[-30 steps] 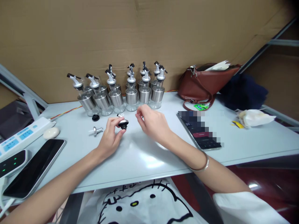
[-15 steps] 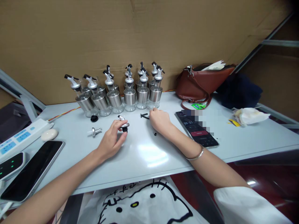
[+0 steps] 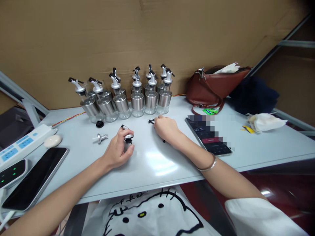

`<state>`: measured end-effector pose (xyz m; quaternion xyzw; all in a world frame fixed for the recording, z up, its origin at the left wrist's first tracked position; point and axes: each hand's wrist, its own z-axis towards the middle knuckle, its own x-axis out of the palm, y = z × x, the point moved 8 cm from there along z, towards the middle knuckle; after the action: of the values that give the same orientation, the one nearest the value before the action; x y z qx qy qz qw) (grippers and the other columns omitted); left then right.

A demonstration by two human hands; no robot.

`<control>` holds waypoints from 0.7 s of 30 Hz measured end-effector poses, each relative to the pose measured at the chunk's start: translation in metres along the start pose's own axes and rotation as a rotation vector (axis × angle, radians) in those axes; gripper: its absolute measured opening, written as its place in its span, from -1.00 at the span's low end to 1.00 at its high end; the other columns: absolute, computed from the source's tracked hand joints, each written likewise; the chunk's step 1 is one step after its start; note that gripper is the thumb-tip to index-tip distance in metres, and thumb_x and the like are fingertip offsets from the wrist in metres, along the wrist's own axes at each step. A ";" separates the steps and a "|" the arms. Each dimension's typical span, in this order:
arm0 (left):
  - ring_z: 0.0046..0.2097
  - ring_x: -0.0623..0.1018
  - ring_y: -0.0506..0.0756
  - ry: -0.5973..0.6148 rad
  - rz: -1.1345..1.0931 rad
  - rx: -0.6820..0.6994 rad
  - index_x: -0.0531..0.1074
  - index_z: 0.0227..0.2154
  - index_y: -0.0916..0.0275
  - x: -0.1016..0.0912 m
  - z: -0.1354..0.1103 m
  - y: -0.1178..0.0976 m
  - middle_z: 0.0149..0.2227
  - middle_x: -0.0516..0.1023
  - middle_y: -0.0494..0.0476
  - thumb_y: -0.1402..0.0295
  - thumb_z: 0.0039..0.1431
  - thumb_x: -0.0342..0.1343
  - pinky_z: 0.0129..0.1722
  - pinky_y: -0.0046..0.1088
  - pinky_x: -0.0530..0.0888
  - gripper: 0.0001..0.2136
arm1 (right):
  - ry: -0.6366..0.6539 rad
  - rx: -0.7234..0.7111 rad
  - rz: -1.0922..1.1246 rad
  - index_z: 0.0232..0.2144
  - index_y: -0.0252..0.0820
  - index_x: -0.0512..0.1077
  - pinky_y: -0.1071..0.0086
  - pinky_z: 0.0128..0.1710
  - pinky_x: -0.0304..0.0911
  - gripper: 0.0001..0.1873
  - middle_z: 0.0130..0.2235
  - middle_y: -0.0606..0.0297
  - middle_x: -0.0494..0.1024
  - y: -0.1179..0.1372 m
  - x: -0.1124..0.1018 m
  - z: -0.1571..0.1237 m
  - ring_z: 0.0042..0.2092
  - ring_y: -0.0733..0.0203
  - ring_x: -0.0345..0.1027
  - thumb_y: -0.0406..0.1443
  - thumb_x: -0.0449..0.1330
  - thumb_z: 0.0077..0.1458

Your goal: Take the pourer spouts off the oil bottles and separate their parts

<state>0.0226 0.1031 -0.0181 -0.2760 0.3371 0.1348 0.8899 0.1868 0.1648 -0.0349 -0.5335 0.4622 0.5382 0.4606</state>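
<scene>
My left hand (image 3: 117, 148) holds a silver pourer spout (image 3: 129, 136) with a ribbed black stopper beneath it. The fingers are over its top, and the thumb is low beside the stopper. My right hand (image 3: 167, 128) is curled on the table to the right, its fingertips hidden below it. A thin black lever-like piece (image 3: 151, 121) sticks out at its left side. Close under that hand's wrist side lies a small black bit (image 3: 164, 141). Left of my left hand, another silver spout part (image 3: 100, 138) lies on its side, with a black stopper (image 3: 99, 124) behind it.
Several glass bottles with steel sleeves (image 3: 137, 101) and pourers stand in rows along the cardboard wall. At left are a power strip (image 3: 24, 142), a white round case (image 3: 52, 141) and a phone (image 3: 36, 178). To the right are another phone (image 3: 209, 136) and a brown bag (image 3: 209, 85).
My right hand has shifted slightly left, over more of the black piece. My left hand has lowered the pourer a little and its thumb has come away from the stopper.
</scene>
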 end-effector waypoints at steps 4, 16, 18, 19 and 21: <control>-0.28 0.39 0.04 -0.002 0.014 -0.029 0.14 -0.07 0.20 0.000 0.000 0.003 -0.25 0.30 0.10 0.40 0.17 -0.04 -0.27 -0.40 0.38 -0.73 | -0.024 -0.022 0.008 -0.24 -0.36 0.47 0.30 -0.29 0.28 -0.75 -0.20 -0.07 0.54 0.001 -0.003 -0.001 -0.18 -0.02 0.48 -0.44 -0.01 0.16; -0.30 0.41 0.05 0.039 0.037 -0.111 0.26 -0.20 0.19 0.003 0.003 0.006 -0.34 0.35 0.06 0.35 0.27 -0.13 -0.26 -0.42 0.35 -0.88 | -0.415 -0.348 0.810 -0.47 -0.23 0.35 0.47 -0.40 0.19 -0.90 -0.45 0.33 0.45 0.034 -0.046 -0.024 -0.45 0.34 0.30 -0.38 0.09 0.08; -0.30 0.44 0.04 0.026 -0.003 -0.134 0.22 -0.14 0.19 0.005 0.000 0.010 -0.31 0.37 0.06 0.36 0.27 -0.13 -0.25 -0.41 0.37 -0.86 | -0.444 -0.399 0.879 -0.47 -0.23 0.33 0.47 -0.41 0.21 -0.90 -0.46 0.34 0.43 0.038 -0.048 -0.029 -0.46 0.35 0.28 -0.37 0.09 0.09; -0.31 0.45 0.03 0.016 -0.028 -0.144 0.18 -0.08 0.19 0.006 -0.001 0.012 -0.28 0.38 0.07 0.37 0.27 -0.12 -0.26 -0.40 0.37 -0.82 | -0.454 -0.414 0.896 -0.46 -0.23 0.33 0.46 -0.41 0.22 -0.90 -0.45 0.34 0.42 0.039 -0.048 -0.031 -0.45 0.36 0.28 -0.37 0.09 0.10; -0.35 0.46 0.00 0.009 -0.088 -0.158 0.05 0.06 0.17 0.008 -0.004 0.015 -0.24 0.38 0.09 0.38 0.26 -0.10 -0.28 -0.40 0.39 -0.67 | -0.464 -0.439 0.917 -0.41 -0.23 0.35 0.46 -0.40 0.25 -0.95 -0.42 0.33 0.43 0.041 -0.049 -0.033 -0.43 0.35 0.29 -0.36 0.11 0.10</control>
<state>0.0202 0.1138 -0.0324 -0.3604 0.3171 0.1207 0.8689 0.1514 0.1262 0.0138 -0.2287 0.4107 0.8703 0.1471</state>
